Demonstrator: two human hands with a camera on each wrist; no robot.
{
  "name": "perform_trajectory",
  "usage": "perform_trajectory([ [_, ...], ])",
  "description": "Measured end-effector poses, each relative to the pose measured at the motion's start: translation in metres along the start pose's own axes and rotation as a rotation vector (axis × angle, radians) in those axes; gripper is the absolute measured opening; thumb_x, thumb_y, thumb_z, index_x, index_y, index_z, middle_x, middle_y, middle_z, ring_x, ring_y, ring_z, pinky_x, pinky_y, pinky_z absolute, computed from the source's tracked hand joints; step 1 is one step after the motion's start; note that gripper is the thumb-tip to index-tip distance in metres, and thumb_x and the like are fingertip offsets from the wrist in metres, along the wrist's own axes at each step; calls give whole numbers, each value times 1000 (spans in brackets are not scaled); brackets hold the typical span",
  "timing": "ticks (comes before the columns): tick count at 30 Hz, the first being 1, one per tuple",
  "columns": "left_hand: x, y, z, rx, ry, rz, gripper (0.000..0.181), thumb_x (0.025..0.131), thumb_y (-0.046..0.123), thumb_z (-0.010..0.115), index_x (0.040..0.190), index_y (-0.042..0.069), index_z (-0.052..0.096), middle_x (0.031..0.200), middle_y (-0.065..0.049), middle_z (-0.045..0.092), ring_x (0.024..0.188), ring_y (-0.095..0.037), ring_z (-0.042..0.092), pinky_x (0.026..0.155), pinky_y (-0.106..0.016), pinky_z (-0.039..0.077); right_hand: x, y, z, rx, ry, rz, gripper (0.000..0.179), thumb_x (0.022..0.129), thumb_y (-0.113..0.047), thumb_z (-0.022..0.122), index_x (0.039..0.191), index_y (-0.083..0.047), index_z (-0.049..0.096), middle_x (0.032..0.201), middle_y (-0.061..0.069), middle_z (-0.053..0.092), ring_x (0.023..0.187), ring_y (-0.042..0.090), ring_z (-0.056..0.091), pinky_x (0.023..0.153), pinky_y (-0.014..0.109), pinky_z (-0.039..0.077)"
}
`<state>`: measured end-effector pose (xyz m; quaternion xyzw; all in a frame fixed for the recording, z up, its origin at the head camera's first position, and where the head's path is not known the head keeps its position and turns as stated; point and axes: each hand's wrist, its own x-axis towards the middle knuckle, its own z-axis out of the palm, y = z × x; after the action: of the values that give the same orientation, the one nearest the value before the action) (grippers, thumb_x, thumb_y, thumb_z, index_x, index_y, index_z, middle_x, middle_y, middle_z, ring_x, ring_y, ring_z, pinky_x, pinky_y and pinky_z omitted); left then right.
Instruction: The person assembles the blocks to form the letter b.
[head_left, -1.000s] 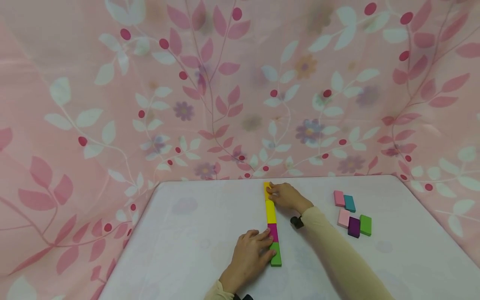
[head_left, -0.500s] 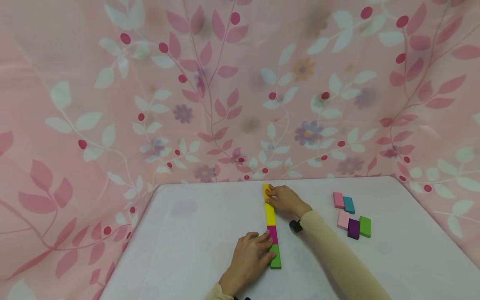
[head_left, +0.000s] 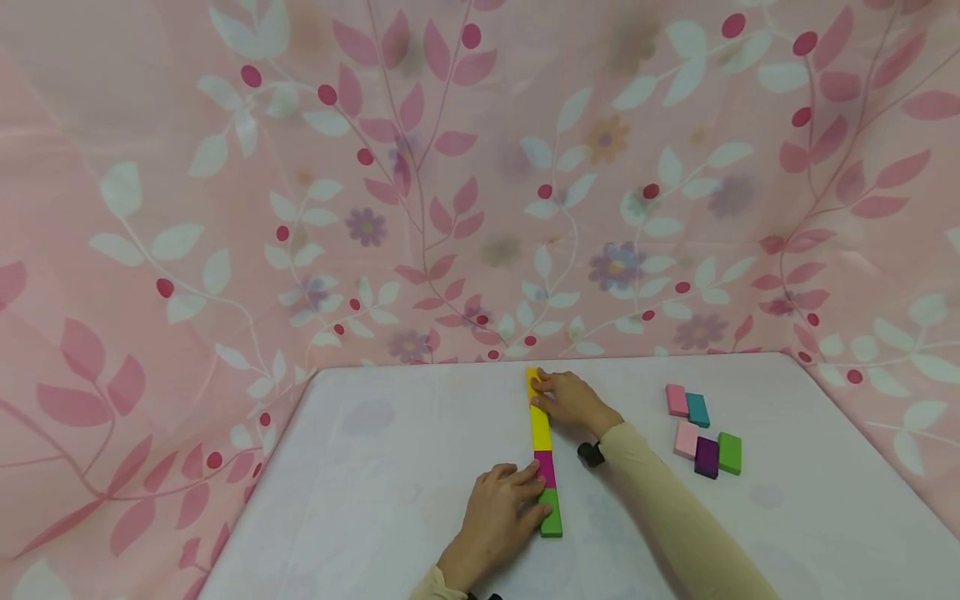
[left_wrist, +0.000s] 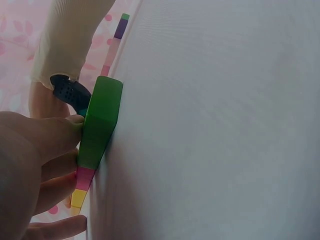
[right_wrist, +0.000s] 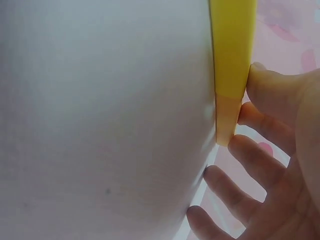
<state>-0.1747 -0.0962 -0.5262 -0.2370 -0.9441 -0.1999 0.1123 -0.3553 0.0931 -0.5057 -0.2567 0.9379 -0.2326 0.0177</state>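
Note:
A straight row of small blocks runs away from me in the head view: a green block [head_left: 551, 523] nearest, then a magenta block [head_left: 546, 471], a yellow block [head_left: 541, 433] and an orange-yellow block [head_left: 531, 374] farthest. My left hand [head_left: 498, 515] lies left of the near end, its thumb touching the green block and fingertips on the magenta one. At the far end, my right hand [head_left: 576, 402] touches the row from the right. In the right wrist view its thumb rests on the yellow block [right_wrist: 234, 47] and a fingertip touches the orange-yellow block [right_wrist: 227, 119].
To the right of my right hand lie several loose blocks: a pink [head_left: 677, 400], a teal [head_left: 697, 409], a light pink [head_left: 686, 439], a dark purple [head_left: 707, 457] and a green one [head_left: 730, 453]. They sit on a white-covered table [head_left: 397, 492] before a floral curtain [head_left: 480, 183].
My right thumb has shifted slightly left, onto the join between the two far blocks. The left hand stays against the near blocks. The head view has tilted a little.

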Motion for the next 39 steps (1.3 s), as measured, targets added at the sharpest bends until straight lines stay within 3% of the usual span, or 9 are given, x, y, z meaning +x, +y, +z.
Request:
perform_trajectory([
  [13, 0, 1, 0, -12, -3, -11, 39, 93, 38, 81, 128, 21, 79, 139, 4, 72, 122, -26, 66, 96, -48, 54, -2, 4, 2, 23, 58, -43, 46, 104, -28, 68, 143, -2, 64, 157, 20, 54, 139, 50, 54, 117, 63, 41],
  [24, 1, 2, 3, 1, 34, 24, 39, 92, 38, 82, 127, 21, 79, 138, 3, 73, 119, -27, 68, 92, -48, 54, -5, 7, -3, 44, 94, -75, 42, 104, -26, 68, 139, -2, 69, 155, 25, 55, 141, 48, 54, 116, 63, 41],
  [29, 0, 2, 3, 6, 43, 28, 39, 92, 37, 82, 127, 21, 80, 137, 3, 74, 119, -28, 68, 92, -49, 54, -16, 11, -11, 35, 98, -49, 43, 105, -29, 67, 139, -3, 69, 153, 26, 57, 140, 49, 55, 116, 66, 40],
  [34, 0, 2, 2, 0, 38, 17, 39, 92, 37, 82, 127, 20, 79, 137, 3, 73, 120, -28, 68, 93, -49, 54, -33, 27, -17, -10, 100, -78, 42, 104, -27, 68, 135, 1, 71, 143, 26, 65, 133, 47, 61, 114, 63, 44],
  [39, 0, 1, 1, -13, 21, 0, 39, 92, 37, 82, 127, 20, 79, 139, 3, 72, 121, -28, 67, 95, -50, 54, -50, 39, -27, -3, 55, -35, 42, 103, -27, 70, 135, 0, 71, 139, 21, 70, 131, 44, 63, 113, 61, 46],
])
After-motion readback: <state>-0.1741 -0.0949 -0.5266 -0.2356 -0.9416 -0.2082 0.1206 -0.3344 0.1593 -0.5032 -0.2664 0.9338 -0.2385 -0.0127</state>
